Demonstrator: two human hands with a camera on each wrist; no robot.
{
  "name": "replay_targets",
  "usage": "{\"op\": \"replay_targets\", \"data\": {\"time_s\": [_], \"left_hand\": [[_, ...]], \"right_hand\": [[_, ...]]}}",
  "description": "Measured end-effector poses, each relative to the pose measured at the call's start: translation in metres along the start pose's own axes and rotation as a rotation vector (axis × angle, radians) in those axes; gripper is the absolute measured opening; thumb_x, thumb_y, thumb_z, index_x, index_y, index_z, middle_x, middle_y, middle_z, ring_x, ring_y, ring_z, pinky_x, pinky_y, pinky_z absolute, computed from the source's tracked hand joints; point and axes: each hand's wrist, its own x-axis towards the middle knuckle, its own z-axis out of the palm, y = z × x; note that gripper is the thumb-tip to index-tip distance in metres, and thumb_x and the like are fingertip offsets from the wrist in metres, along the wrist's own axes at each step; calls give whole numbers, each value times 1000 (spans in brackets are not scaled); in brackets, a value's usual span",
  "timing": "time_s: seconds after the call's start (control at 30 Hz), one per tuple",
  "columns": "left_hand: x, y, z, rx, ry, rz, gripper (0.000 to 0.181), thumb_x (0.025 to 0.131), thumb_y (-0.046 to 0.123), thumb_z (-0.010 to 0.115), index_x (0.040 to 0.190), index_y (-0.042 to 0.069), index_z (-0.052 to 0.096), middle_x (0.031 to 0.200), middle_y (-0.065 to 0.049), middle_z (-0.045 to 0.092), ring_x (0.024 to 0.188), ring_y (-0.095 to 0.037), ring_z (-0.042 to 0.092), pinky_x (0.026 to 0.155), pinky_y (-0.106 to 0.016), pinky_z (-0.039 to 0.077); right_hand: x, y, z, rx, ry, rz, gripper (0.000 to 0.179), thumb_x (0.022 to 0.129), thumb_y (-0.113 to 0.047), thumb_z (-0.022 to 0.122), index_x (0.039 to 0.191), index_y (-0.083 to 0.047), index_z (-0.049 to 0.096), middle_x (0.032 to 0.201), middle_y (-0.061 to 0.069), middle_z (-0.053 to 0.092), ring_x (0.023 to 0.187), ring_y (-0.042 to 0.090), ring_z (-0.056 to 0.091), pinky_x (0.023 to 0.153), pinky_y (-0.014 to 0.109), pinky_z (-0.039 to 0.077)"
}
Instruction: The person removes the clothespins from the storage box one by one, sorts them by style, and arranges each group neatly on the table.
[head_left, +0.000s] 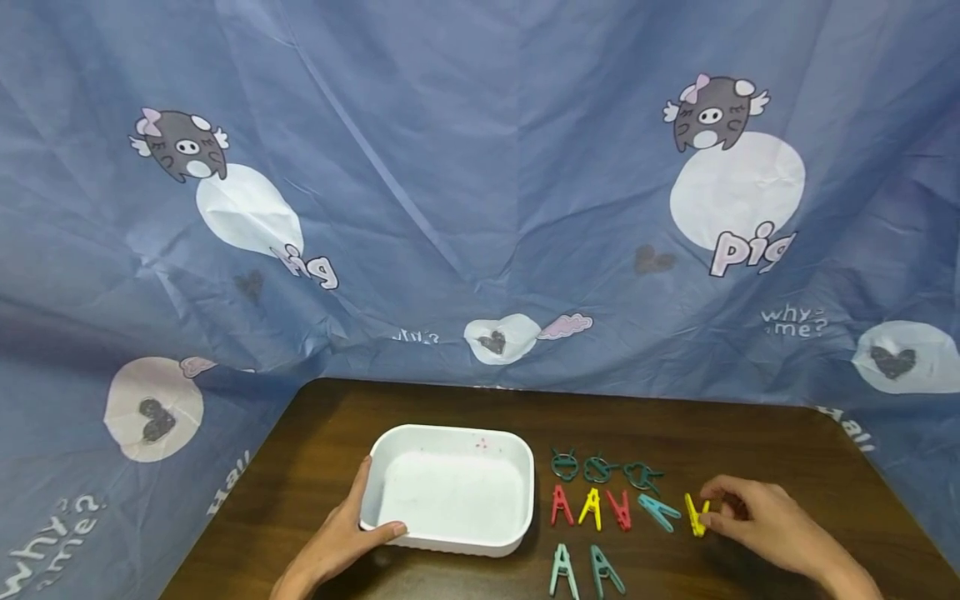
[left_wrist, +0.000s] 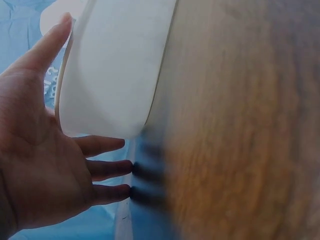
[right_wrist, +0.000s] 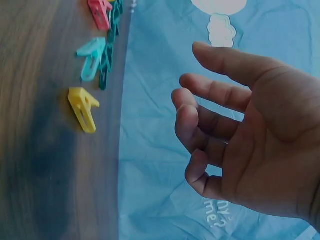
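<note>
My left hand (head_left: 337, 533) rests against the near left corner of a white plastic tray (head_left: 517, 533), thumb over the front rim and forefinger along the left side. In the left wrist view the other fingers (left_wrist: 107, 170) are straight and spread beside the tray wall. My right hand (head_left: 765, 521) hovers beside a yellow clothespin (head_left: 694, 518), which it overlaps slightly in the head view. The right wrist view shows these fingers (right_wrist: 215, 122) loosely bent with nothing between them, and the yellow clothespin (right_wrist: 83, 110) lying on the table apart from them.
Left of the yellow clothespin lie a blue one (head_left: 659, 512), two red ones (head_left: 561, 506) and another yellow one (head_left: 591, 508). Dark green round clips (head_left: 598, 468) lie behind; two pale green clothespins (head_left: 562, 572) in front. A printed blue cloth (head_left: 480, 208) hangs behind the brown table (head_left: 712, 417).
</note>
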Motion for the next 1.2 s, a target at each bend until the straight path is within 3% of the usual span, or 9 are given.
{"op": "replay_targets", "data": {"time_s": [0.13, 0.23, 0.6, 0.83, 1.07, 1.2], "left_hand": [[-1, 0, -4, 11, -12, 25, 114, 84, 41, 78, 162, 10, 0, 166, -25, 15, 146, -46, 35, 113, -59, 36], [0, 1, -8, -3, -36, 27, 112, 86, 38, 77, 162, 8, 1, 167, -26, 12, 147, -48, 31, 113, -61, 33], [5, 8, -20, -122, -132, -75, 97, 94, 37, 67, 162, 9, 3, 168, -23, 4, 153, -46, 11, 117, -67, 23], [7, 13, -22, 5, -83, -18, 102, 89, 41, 71, 161, 2, 9, 166, -30, 9, 153, -50, 9, 118, -68, 19], [7, 19, -25, 140, -47, -34, 103, 84, 52, 73, 160, 5, 21, 164, -33, 9, 150, -57, 8, 113, -74, 21], [8, 22, -28, 229, 8, 4, 102, 83, 57, 72, 157, 4, 26, 163, -35, 12, 148, -60, 11, 114, -75, 20]], "right_hand": [[-3, 4, -1, -98, 129, 3, 18, 86, -26, 78, 98, -18, 68, 75, -13, 53, 65, -8, 43, 57, 20, 39], [-5, 6, -2, -119, 182, 5, 19, 84, -25, 80, 98, -18, 69, 76, -13, 55, 67, -9, 45, 58, 20, 42], [-8, 10, -5, -142, 195, 38, 21, 84, -24, 79, 101, -15, 69, 78, -12, 58, 67, -10, 46, 59, 21, 42], [-9, 12, -10, -168, 257, 1, 21, 83, -20, 80, 100, -15, 70, 78, -13, 60, 69, -11, 47, 59, 21, 43], [-10, 11, -6, -177, 252, 28, 24, 83, -22, 80, 103, -15, 69, 82, -11, 63, 72, -12, 49, 60, 22, 45], [-10, 10, -2, -199, 260, 44, 28, 84, -28, 80, 108, -15, 70, 93, -6, 67, 78, -2, 57, 63, 26, 48]]}}
